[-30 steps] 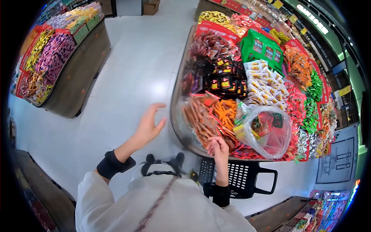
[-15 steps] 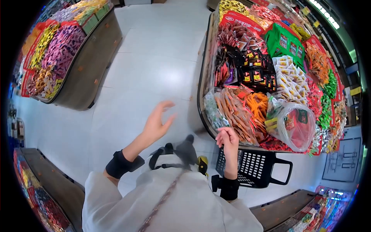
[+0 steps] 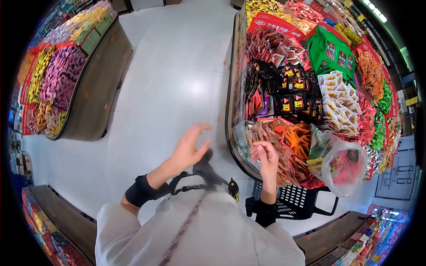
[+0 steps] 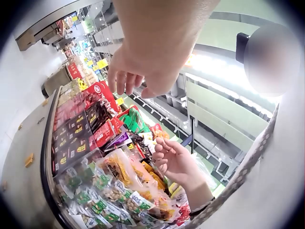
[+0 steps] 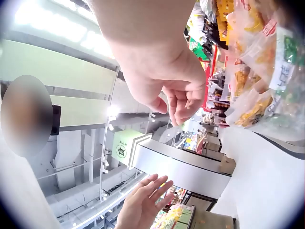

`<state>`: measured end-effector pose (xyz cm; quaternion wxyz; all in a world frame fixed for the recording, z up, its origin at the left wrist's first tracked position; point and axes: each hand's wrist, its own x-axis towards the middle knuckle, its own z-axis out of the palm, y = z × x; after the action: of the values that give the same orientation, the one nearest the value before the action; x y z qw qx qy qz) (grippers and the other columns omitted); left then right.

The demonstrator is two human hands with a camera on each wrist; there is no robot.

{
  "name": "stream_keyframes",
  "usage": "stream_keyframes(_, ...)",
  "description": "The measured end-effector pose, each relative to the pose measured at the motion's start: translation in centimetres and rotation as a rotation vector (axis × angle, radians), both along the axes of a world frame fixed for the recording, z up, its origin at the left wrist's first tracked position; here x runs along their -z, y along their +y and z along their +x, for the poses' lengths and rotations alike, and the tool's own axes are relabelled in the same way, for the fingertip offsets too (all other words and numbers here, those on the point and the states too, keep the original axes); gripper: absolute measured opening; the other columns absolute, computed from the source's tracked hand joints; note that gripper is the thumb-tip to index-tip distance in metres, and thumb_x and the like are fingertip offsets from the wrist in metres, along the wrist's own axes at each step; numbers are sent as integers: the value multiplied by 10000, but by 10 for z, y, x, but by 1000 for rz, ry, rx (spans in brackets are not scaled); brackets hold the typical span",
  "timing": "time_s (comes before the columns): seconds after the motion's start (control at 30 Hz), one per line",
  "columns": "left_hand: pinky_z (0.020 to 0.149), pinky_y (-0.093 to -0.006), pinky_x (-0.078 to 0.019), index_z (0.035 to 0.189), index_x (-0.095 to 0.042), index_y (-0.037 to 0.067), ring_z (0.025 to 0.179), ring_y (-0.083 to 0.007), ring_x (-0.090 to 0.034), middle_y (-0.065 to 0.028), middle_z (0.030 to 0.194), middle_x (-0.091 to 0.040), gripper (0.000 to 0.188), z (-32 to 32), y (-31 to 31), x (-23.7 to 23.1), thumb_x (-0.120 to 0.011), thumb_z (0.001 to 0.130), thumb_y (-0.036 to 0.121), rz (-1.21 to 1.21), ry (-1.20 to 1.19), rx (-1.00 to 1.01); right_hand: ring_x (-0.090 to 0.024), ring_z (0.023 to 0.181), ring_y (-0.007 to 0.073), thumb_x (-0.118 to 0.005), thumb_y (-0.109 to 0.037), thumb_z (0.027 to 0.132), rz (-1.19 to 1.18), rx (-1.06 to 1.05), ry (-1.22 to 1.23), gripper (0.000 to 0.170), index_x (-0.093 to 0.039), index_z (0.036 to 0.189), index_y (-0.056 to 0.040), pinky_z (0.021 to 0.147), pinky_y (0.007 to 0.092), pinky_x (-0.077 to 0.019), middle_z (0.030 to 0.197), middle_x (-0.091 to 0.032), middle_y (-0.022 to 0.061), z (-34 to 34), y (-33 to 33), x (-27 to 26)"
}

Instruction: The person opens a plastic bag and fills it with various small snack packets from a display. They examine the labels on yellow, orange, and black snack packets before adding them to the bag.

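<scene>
My left hand [image 3: 191, 148] hovers over the floor, left of a display bin [image 3: 230, 88], with fingers spread and nothing in it. My right hand [image 3: 266, 162], also holding nothing, has loosely bent fingers above the bin's near left corner. Close by it lie long brown snack packets [image 3: 270, 133] and orange packets [image 3: 298, 139]. The left wrist view shows clear packets with green labels [image 4: 95, 200] below the right hand [image 4: 176, 164]. A clear plastic bag [image 3: 344, 166] with some items inside sits on the goods to the right.
Black packets [image 3: 293, 88], white packets [image 3: 339, 102] and green bags [image 3: 333, 53] fill the bin further back. A black shopping basket [image 3: 290, 204] stands below its near edge. Across the aisle floor [image 3: 177, 66] is another candy bin [image 3: 95, 84].
The view has shifted, so the bin and bag appear further right. My right hand now overlaps the bin's left corner instead of its near edge. Both hands stay without anything in them.
</scene>
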<state>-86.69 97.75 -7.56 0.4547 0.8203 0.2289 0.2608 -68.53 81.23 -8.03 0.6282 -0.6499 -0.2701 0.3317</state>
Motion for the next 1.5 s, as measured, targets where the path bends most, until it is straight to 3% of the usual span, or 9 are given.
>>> stream_keyframes(0.23, 820, -327, -428, 1067, -484, 33, 964, -246, -520, -106, 1043, -535, 286, 57, 46, -3, -525, 784, 31, 46, -14, 105, -489, 620, 59, -459, -101, 880, 11, 46, 38, 145, -526, 960, -1, 566, 178, -403, 761, -550, 32, 31, 29, -15)
stream_keyframes(0.47, 811, -324, -424, 1049, -500, 29, 943, -252, -518, -108, 1034, -537, 268, 102, 58, -3, -531, 782, 33, 53, -23, 245, -504, 645, 83, -452, -82, 873, -5, 136, -5, 148, -526, 962, 11, 596, 196, -413, 768, -554, 49, 44, 17, -19)
stream_keyframes(0.8, 847, -334, -388, 1052, -497, 45, 959, -275, -497, -120, 1030, -519, 261, 146, 88, -6, -534, 795, 66, -61, -28, 457, -506, 610, 66, -452, -103, 880, -15, 381, -12, 148, -536, 951, -5, 559, 192, -420, 741, -571, 45, 49, 27, -12)
stream_keyframes(0.97, 828, -316, -400, 1048, -502, 42, 955, -259, -505, -120, 1027, -524, 257, 168, 122, -19, -526, 792, 43, -61, -50, 546, -477, 637, 49, -452, -69, 878, -54, 409, -29, 137, -528, 966, 3, 568, 172, -389, 752, -534, 17, 58, 54, -36)
stream_keyframes(1.1, 825, -315, -419, 1040, -514, 32, 957, -232, -522, -100, 1020, -547, 250, 184, 146, -27, -529, 791, 30, -65, -74, 568, -496, 677, 50, -490, -81, 855, -116, 412, -175, 136, -539, 953, -1, 597, 178, -402, 774, -550, 21, 84, 81, -76)
stream_keyframes(1.23, 823, -317, -427, 1026, -519, 21, 963, -215, -526, -99, 1019, -556, 245, 200, 164, -30, -531, 781, 12, -9, -118, 612, -515, 692, 60, -535, -127, 828, -136, 410, -441, 164, -552, 916, 10, 627, 200, -419, 719, -557, 8, 157, 107, -115)
stream_keyframes(1.3, 812, -310, -421, 1023, -519, 27, 925, -223, -525, -101, 1002, -554, 247, 207, 170, -27, -542, 778, 19, 20, -173, 635, -497, 674, 43, -518, -178, 858, -156, 347, -657, 205, -548, 974, -12, 588, 190, -402, 772, -568, -1, 197, 120, -119)
stream_keyframes(1.37, 790, -295, -407, 1018, -518, 39, 859, -239, -519, -104, 969, -544, 254, 211, 173, -26, -565, 768, 41, 10, -209, 647, -522, 679, 77, -557, -204, 825, -353, 281, -862, 237, -550, 976, -21, 589, 225, -417, 781, -581, 22, 225, 137, -113)
stream_keyframes(1.5, 772, -286, -413, 1021, -522, 41, 833, -219, -511, -97, 962, -545, 263, 219, 182, -23, -570, 763, 31, -5, -214, 690, -582, 778, 223, -621, -214, 749, -962, 118, -828, 345, -524, 1016, -17, 657, 322, -461, 854, -594, 120, 238, 173, -87)
